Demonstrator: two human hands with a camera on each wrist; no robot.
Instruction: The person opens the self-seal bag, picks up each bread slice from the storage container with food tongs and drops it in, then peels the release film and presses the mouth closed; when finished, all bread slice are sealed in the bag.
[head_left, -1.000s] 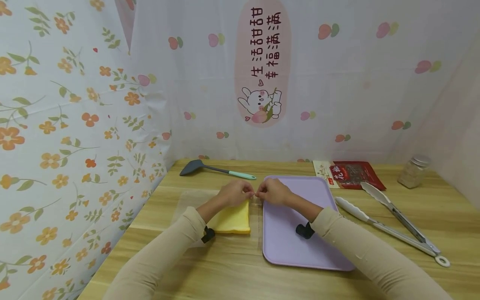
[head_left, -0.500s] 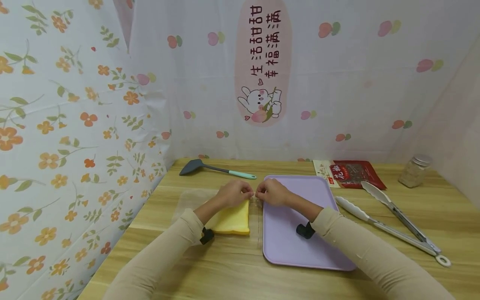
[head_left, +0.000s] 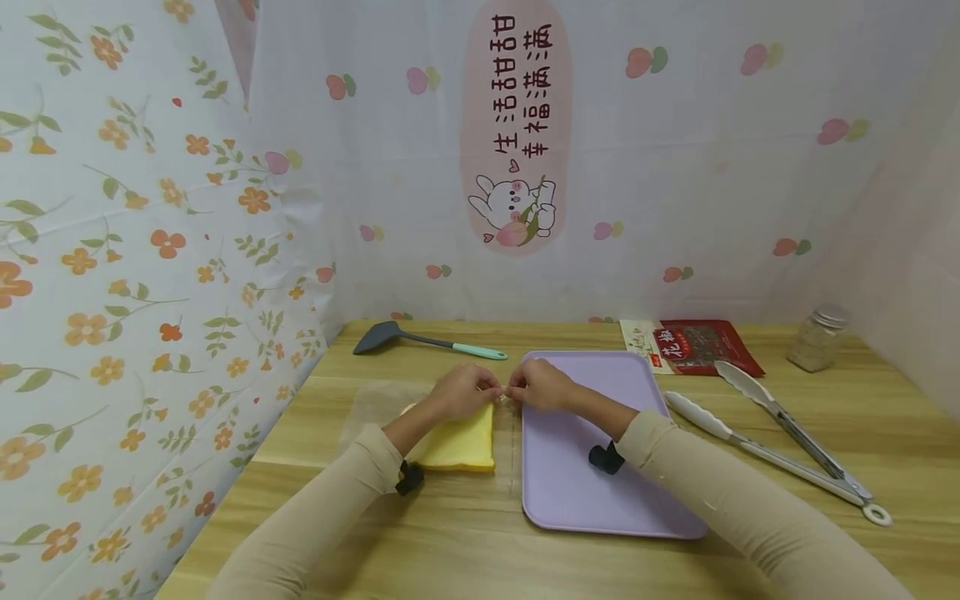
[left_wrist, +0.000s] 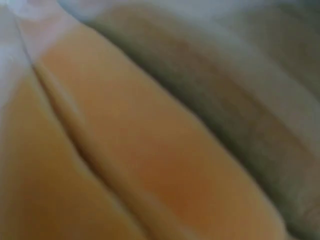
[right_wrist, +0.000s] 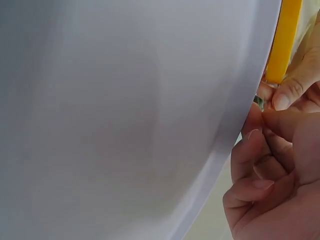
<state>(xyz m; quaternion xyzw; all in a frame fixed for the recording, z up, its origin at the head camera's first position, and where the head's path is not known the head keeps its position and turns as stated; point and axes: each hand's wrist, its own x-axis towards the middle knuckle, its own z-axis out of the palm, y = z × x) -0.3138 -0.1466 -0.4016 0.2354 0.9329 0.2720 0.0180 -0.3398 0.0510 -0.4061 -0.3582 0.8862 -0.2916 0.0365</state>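
A: What are our hands holding?

B: With our left hand point(head_left: 461, 392) and right hand point(head_left: 542, 385) we are pinching the clear plastic point(head_left: 367, 408) — the two are almost meeting.

A: And the yellow bread slice point(head_left: 457, 446)?

B: It is lying partly below our left hand; whether the plastic is enclosing it, we cannot tell.

A: Further outward?

B: The lilac tray point(head_left: 577, 504) is lying beside the bread — spatula point(head_left: 427, 339) behind; red packet point(head_left: 697, 347), tongs point(head_left: 795, 470) and jar point(head_left: 817, 340) are resting rightward.

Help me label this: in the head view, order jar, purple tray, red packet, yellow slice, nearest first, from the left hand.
1. Yellow slice, just below left hand
2. Purple tray, just right
3. Red packet, farther right
4. Jar, far right
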